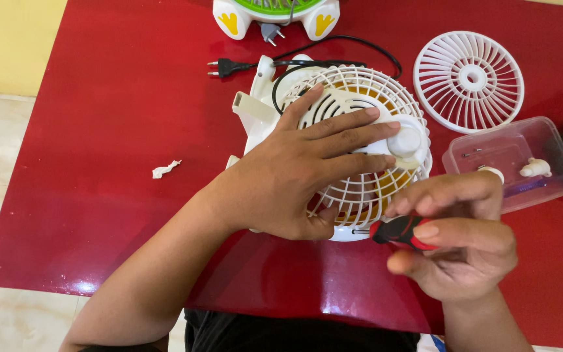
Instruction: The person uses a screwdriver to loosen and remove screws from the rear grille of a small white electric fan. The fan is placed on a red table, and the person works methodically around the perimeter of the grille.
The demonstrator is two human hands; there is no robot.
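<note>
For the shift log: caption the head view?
Left hand steadies white fan on red table; right hand holds screwdriver at its rim.

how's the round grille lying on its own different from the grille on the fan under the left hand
The loose grille lies bare on the red table, untouched; the fan's grille sits on the fan body, pressed by the left hand. The loose one has thin radial slats and a small hub; the mounted one is a domed cage over orange blades. Both are white and round.
</note>
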